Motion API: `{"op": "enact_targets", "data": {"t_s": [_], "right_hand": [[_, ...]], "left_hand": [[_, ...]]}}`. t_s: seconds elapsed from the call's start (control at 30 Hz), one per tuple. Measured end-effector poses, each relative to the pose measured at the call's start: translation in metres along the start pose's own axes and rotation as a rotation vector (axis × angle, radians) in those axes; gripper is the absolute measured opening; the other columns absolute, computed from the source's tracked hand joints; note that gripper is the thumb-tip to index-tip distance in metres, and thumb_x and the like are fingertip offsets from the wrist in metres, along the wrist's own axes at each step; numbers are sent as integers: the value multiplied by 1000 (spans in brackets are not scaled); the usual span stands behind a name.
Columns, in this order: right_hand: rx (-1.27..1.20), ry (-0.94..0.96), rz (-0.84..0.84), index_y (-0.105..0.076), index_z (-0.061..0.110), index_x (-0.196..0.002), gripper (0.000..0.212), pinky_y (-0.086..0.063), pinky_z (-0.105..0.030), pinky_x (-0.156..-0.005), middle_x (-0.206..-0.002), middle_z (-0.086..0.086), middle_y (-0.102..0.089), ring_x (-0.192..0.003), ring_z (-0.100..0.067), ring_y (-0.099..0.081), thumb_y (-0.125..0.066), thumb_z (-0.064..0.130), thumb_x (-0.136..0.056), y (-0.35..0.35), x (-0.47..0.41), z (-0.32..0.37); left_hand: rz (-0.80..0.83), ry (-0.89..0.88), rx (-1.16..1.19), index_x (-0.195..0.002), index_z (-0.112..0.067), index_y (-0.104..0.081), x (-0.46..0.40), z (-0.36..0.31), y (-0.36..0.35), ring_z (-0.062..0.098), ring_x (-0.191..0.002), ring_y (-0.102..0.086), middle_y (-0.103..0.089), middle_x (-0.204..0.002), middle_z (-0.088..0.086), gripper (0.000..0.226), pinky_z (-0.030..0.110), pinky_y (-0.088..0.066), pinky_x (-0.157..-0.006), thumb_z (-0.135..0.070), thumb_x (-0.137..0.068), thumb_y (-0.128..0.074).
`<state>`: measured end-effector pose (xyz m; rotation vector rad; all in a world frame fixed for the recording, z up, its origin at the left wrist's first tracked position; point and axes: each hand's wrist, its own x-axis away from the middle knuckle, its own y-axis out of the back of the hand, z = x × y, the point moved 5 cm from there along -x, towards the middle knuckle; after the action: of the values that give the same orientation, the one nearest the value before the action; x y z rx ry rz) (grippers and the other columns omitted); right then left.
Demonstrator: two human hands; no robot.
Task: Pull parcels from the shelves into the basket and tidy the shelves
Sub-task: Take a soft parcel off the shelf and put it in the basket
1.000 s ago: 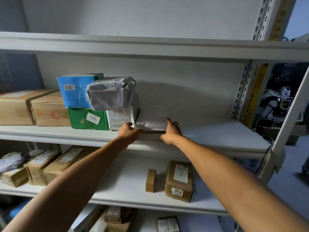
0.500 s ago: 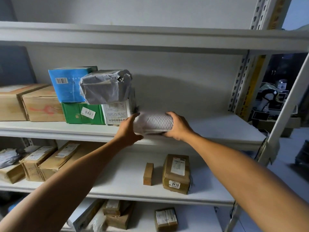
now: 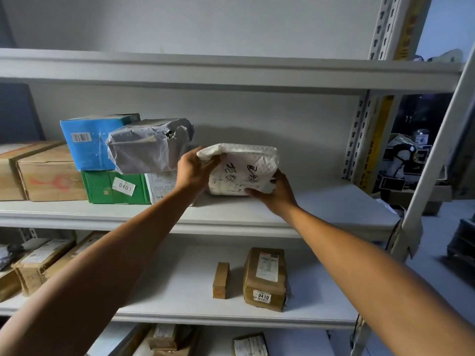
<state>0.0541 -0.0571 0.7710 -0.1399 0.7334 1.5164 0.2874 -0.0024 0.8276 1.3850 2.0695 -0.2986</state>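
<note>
A: What sits at the far left of your middle shelf (image 3: 334, 209)?

B: Two brown cartons (image 3: 38, 173) stand side by side there. Just right of them a blue box (image 3: 87, 142) rests on a green box (image 3: 115, 187) whose sticker reads 0401.

A: And the grey one?

B: A grey wrapped parcel (image 3: 149, 146) lies tilted on top, leaning against the blue box, over a white labelled parcel (image 3: 162, 185) beside the green box.

A: Where are your hands?

B: Your left hand (image 3: 192, 172) grips the left end of the white bubble mailer (image 3: 244, 168), fingers curled over its upper corner. Your right hand (image 3: 279, 190) clasps its lower right corner, fingers underneath and thumb on the face.

A: Where is the mailer itself?

B: You hold it tipped up, its handwritten face toward you, over the middle shelf just right of the stack. Whether its lower edge touches the shelf, I cannot tell.

A: And below?

B: On the lower shelf (image 3: 180, 283) taped cartons (image 3: 43, 260) line the left side. Near the middle a small brown box (image 3: 221, 280) stands upright, and just beside it a brown parcel (image 3: 266, 278) marked 0410.
</note>
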Motion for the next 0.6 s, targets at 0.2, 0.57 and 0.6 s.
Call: {"op": "enact_targets", "data": {"t_s": [0.2, 0.57, 0.6], "right_hand": [[-149, -43, 34, -55, 36, -123, 71, -47, -9, -79, -114, 21, -65, -105, 7, -60, -94, 41, -64, 2, -6, -7], [-326, -106, 38, -71, 22, -117, 56, -61, -30, -85, -108, 7, -77, -99, -10, -73, -86, 51, -72, 7, -3, 9], [-343, -119, 39, -73, 21, -115, 51, -61, -34, -86, -106, 6, -77, -97, -11, -74, -85, 50, -74, 7, -2, 10]], "left_hand": [[-36, 27, 254, -94, -13, -75, -16, -41, -1, 22, -82, -70, -75, -90, 10, 9, 50, -59, -79, -20, -89, -78], [50, 139, 87, -107, -10, -71, -33, -34, -3, 23, -91, -72, -75, -97, 9, 50, 45, -64, -76, -52, -82, -78], [108, 196, 92, -112, -15, -71, -29, -26, -7, 25, -96, -72, -75, -102, 7, 46, 44, -63, -78, -48, -83, -79]]}}
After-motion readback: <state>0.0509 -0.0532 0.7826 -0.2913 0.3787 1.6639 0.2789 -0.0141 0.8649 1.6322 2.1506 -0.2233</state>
